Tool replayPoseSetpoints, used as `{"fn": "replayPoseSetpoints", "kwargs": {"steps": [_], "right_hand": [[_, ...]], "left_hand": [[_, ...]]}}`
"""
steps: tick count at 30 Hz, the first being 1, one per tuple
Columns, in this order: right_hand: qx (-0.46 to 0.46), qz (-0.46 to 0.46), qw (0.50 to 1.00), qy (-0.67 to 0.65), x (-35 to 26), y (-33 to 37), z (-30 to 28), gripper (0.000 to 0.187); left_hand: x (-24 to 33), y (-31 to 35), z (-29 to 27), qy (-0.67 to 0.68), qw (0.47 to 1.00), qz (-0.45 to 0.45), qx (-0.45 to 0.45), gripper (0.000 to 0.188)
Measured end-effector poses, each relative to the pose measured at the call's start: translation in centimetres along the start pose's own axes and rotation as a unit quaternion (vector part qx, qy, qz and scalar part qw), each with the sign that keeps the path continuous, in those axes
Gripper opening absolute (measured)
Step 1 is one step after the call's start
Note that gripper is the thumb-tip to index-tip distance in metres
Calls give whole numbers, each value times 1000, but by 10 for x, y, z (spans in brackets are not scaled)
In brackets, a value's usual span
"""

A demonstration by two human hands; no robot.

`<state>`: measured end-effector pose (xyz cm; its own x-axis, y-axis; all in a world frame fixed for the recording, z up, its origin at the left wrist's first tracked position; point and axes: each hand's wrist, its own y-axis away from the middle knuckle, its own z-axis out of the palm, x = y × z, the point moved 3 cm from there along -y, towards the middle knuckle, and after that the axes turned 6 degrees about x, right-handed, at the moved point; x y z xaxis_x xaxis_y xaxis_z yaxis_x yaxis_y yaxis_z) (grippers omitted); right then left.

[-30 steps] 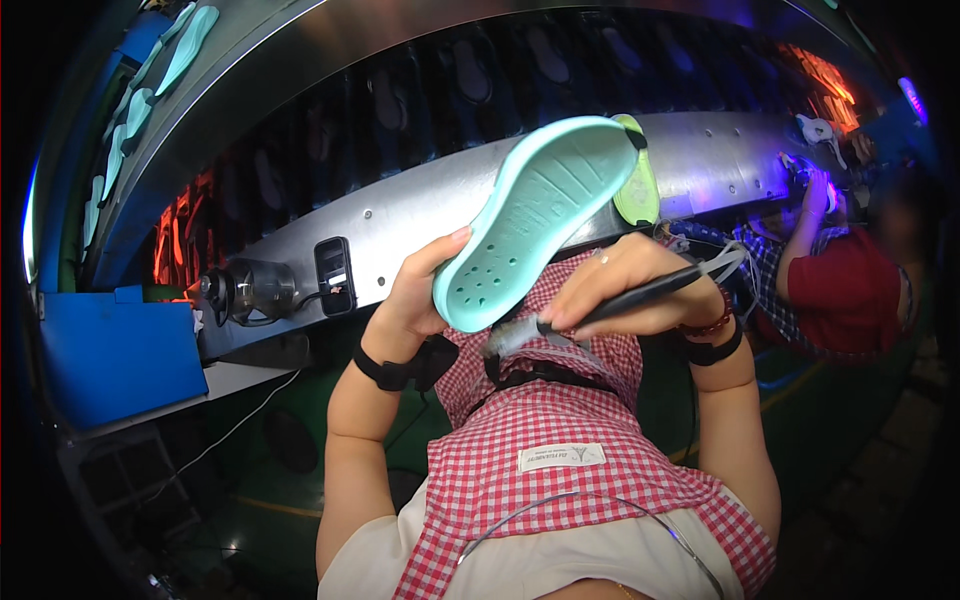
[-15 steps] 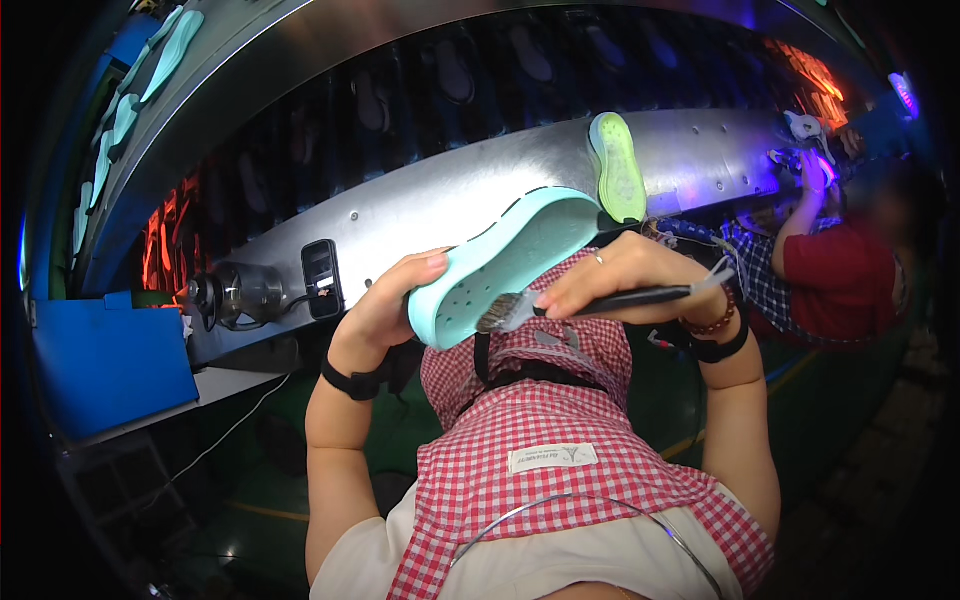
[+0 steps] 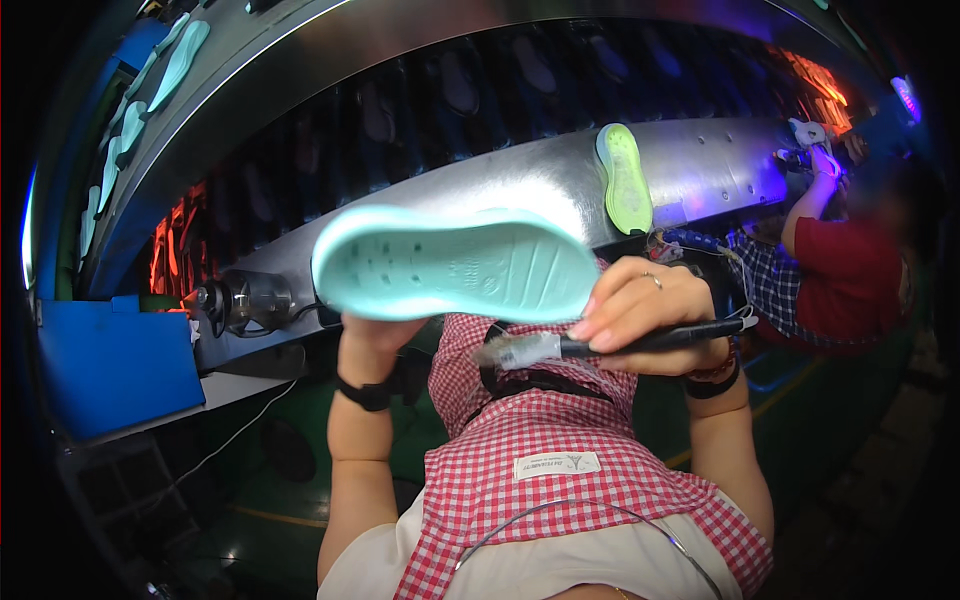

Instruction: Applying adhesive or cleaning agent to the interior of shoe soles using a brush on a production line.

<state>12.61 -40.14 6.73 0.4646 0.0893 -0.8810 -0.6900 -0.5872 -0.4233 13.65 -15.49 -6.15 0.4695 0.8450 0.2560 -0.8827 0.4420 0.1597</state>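
Note:
A mint-green shoe sole (image 3: 455, 265) is held up level in front of me, its inner face with small holes and ridges toward me. My left hand (image 3: 380, 330) supports its left end from below; those fingers are hidden behind it. My right hand (image 3: 655, 310) grips a brush (image 3: 640, 342) with a dark handle, while its fingertips touch the sole's right end. The brush's pale, blurred bristle end points left, just below the sole and apart from its inner face.
A yellow-green sole (image 3: 626, 185) lies on the metal ledge (image 3: 530, 180). Behind it runs a dark conveyor (image 3: 480, 85) carrying soles. At left are a glass jar (image 3: 255, 300), a blue box (image 3: 115, 365) and more mint soles (image 3: 180, 65). Another person (image 3: 850, 265) works at right.
The sole has swung from a slant to level, its inner face turned more toward me. The brush has come away from inside it, and my right fingers now touch its end.

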Motion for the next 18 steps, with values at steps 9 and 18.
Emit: {"fn": "replayPoseSetpoints", "kwargs": {"steps": [9,18], "right_hand": [[220,233,947,-7,71,5,20,19],[-9,22,993,120,26,5,39,20]], "left_hand": [[-59,-29,17,7,996,28,88,77],[-27,-18,15,-66,981,145,113,80]]}}
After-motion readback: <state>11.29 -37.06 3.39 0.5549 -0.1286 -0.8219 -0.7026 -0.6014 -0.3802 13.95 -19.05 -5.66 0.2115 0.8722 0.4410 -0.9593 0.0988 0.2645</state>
